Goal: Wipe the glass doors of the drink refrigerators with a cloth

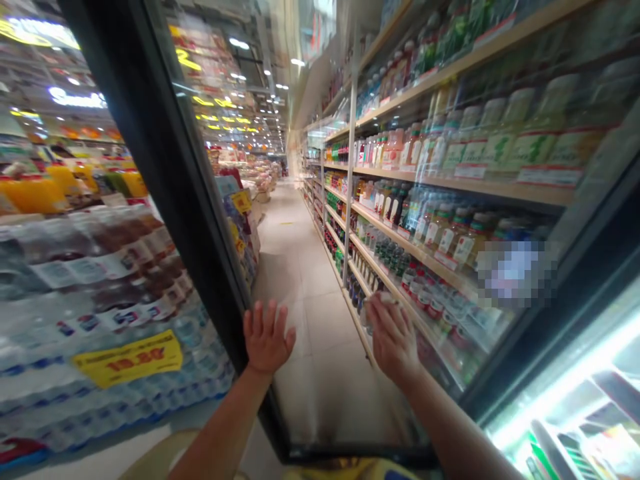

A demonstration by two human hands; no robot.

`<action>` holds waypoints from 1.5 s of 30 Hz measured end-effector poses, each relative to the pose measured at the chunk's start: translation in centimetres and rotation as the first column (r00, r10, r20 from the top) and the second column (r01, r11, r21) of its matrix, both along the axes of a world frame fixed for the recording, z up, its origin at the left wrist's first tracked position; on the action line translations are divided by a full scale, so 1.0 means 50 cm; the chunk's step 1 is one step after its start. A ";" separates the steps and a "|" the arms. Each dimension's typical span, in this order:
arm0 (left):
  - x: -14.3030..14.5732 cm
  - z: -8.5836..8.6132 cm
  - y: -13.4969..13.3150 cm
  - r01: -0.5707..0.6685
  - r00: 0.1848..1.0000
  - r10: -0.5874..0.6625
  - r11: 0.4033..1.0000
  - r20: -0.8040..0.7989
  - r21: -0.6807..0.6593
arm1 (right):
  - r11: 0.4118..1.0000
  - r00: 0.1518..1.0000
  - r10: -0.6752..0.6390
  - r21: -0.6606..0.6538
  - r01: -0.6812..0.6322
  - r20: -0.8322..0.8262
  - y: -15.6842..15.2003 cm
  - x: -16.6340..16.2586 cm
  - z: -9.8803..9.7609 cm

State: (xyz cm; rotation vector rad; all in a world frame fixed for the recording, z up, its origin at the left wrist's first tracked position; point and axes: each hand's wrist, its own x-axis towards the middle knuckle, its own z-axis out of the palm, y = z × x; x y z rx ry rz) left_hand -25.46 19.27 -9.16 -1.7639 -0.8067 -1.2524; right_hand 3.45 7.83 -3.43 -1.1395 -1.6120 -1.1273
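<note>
A glass fridge door (320, 373) with a black frame (200, 220) stands swung out in front of me. My left hand (265, 337) lies flat against the door by its left frame, fingers stretched up and apart, holding nothing. My right hand (393, 337) is at the glass further right, its back to me and its fingers curled around a small pale thing (383, 299) that is too blurred to name. Through the glass I see shelves of bottled drinks (425, 220) running down the right side of an aisle.
Stacked packs of bottled water and dark drinks (100, 293) with a yellow price tag (127, 359) stand at the left. The tiled aisle floor (295, 247) runs ahead. At the bottom right the lit fridge interior (575, 427) shows packaged goods.
</note>
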 end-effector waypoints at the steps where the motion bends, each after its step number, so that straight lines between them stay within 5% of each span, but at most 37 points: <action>1: 0.001 0.001 -0.001 0.001 1.000 -0.001 1.000 0.002 -0.001 | 0.999 0.998 0.017 -0.034 -0.015 0.053 -0.004 0.007 -0.011; 3: 0.003 0.005 -0.002 0.007 1.000 -0.007 1.000 0.009 -0.001 | 1.000 1.000 0.007 -0.015 -0.006 0.031 -0.007 0.039 0.000; 7: 0.005 0.011 -0.003 0.035 0.999 -0.036 0.999 0.008 0.016 | 0.978 0.958 -0.016 0.195 0.075 -0.287 -0.002 0.106 0.074; 9: 0.004 0.011 -0.003 0.040 0.999 -0.040 0.999 0.005 0.019 | 0.967 0.944 -0.011 0.236 0.094 -0.330 -0.001 0.097 0.070; 15: 0.000 -0.002 0.005 0.011 1.000 -0.011 1.000 0.016 -0.003 | 0.997 0.996 0.031 -0.068 -0.026 0.088 -0.007 0.003 -0.028; 21: -0.002 -0.001 0.008 0.028 1.000 -0.028 1.000 0.006 -0.001 | 0.986 0.962 -0.030 0.149 0.073 -0.273 0.010 0.028 0.066; 28: 0.000 0.004 0.004 0.020 1.000 -0.020 1.000 0.006 -0.006 | 0.989 0.993 0.080 -0.129 -0.069 0.083 0.003 -0.041 0.018; 34: 0.001 -0.001 0.005 0.018 1.000 -0.018 1.000 0.017 -0.009 | 0.984 0.968 -0.021 0.166 0.064 -0.249 0.029 -0.006 0.098; 40: 0.001 0.002 0.001 -0.013 1.000 0.013 1.000 0.012 -0.012 | 0.987 0.970 0.141 -0.107 -0.122 0.195 0.011 -0.078 -0.002; 42: 0.000 0.005 0.000 -0.011 1.000 0.011 1.000 0.000 0.005 | 0.993 0.983 0.103 -0.081 -0.091 0.153 0.005 -0.056 0.008; 45: 0.000 0.008 0.001 -0.001 1.000 0.001 1.000 -0.003 0.028 | 0.993 0.991 -0.011 0.113 0.026 -0.136 0.010 0.010 0.063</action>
